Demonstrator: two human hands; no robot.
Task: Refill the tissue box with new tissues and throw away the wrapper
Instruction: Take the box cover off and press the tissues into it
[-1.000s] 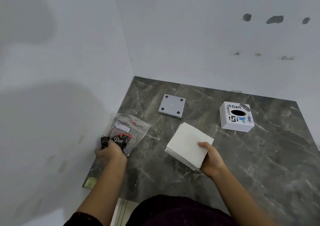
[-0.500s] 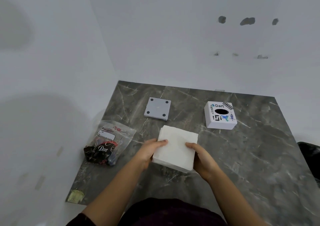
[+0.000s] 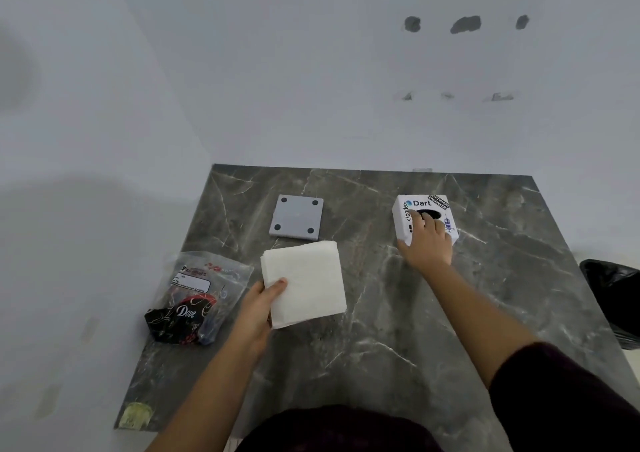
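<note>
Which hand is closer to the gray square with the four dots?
Left. The left hand holds the tissue stack just in front of the gray square; the right hand is off to its right, on the tissue box.

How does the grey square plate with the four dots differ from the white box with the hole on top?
The grey square plate is thin and lies flat; the white tissue box is a taller cube. The plate is plain grey with four dark dots at its corners; the box carries printed stickers and a dark oval opening. Nothing touches the plate, while the right hand rests on the box. Both are square and sit on the marble table.
</note>
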